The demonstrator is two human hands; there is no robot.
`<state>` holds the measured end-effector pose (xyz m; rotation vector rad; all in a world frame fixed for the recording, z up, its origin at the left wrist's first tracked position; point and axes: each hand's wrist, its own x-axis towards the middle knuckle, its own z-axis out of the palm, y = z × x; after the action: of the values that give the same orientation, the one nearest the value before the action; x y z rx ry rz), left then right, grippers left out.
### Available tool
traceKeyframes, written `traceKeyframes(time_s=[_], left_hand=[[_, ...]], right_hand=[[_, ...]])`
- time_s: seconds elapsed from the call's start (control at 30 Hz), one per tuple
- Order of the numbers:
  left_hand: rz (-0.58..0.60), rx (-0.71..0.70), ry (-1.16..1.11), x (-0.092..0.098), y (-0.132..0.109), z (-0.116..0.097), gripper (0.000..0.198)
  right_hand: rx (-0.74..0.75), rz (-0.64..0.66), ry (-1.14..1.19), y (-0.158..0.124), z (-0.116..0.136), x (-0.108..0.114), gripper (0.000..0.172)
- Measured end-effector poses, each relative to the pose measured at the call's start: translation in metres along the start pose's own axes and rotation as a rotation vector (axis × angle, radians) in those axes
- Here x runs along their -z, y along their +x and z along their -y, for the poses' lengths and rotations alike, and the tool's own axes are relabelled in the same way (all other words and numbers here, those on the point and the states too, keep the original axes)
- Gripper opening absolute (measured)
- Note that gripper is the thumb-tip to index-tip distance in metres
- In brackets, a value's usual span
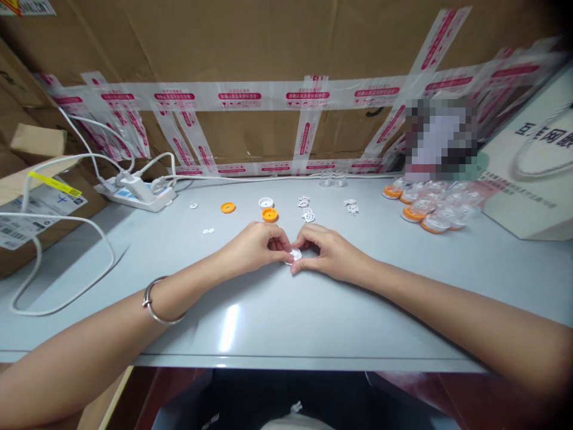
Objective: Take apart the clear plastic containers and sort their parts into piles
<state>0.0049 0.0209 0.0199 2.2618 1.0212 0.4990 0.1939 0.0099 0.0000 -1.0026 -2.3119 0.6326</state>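
My left hand (pixel 264 243) and my right hand (pixel 326 251) meet over the middle of the table, both pinching a small round white plastic part (pixel 294 255). The fingers hide much of it. Just beyond my hands lie an orange round cap (pixel 269 215) and a white round cap (pixel 265 203). An orange ring (pixel 228 207) sits further left. White openwork plastic pieces (pixel 308 215) lie past my right hand, with another such piece (pixel 351 207) to their right. Two tiny white discs (pixel 208 231) and a small white part (pixel 193 205) are on the left.
Several clear domes with orange bases (pixel 434 221) cluster at the back right, beside a white paper bag (pixel 532 161). Small clear cups (pixel 333 178) stand at the back. A power strip (pixel 143 194) with loose white cables and a cardboard box (pixel 49 203) occupy the left. Taped cardboard (pixel 250 140) walls the rear.
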Motion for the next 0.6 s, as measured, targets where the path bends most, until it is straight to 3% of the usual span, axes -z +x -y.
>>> traceKeyframes(time_s=[0.3, 0.6], left_hand=[[-0.085, 0.052, 0.383, -0.006, -0.011, -0.018, 0.013], [-0.046, -0.034, 0.697, -0.010, -0.014, -0.025, 0.019]], right_hand=[[0.015, -0.001, 0.017, 0.001, 0.001, -0.002, 0.030], [0.011, -0.002, 0.003, 0.001, 0.001, -0.003, 0.020]])
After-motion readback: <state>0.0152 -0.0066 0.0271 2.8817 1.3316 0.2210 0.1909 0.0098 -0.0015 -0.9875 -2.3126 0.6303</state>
